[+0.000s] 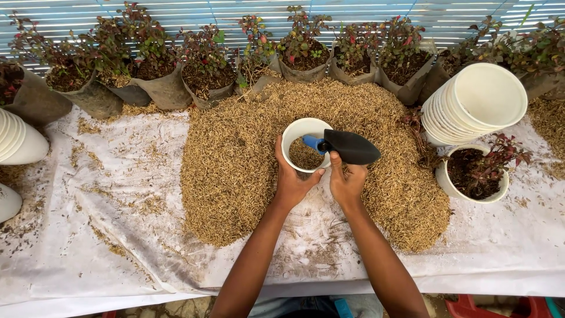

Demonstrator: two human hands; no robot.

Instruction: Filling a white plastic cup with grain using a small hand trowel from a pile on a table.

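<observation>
The left hand (292,179) grasps the near wall of a white pot (305,144), partly filled with husk, just ahead of both hands. The right hand (347,176) grips a black trowel (351,146). Its blade lies just right of the pot; its long axis runs left-right, with the blue end over the rim. Loose husk (235,165) covers the surface around both.

open: bare white sheet (106,235) at 8 o'clock | blocked: husk heap (235,171) centre; stacked white pots (477,106) at 2 o'clock; potted plant (477,174) at 3 o'clock; bagged seedlings (206,70) lined 12 o'clock
</observation>
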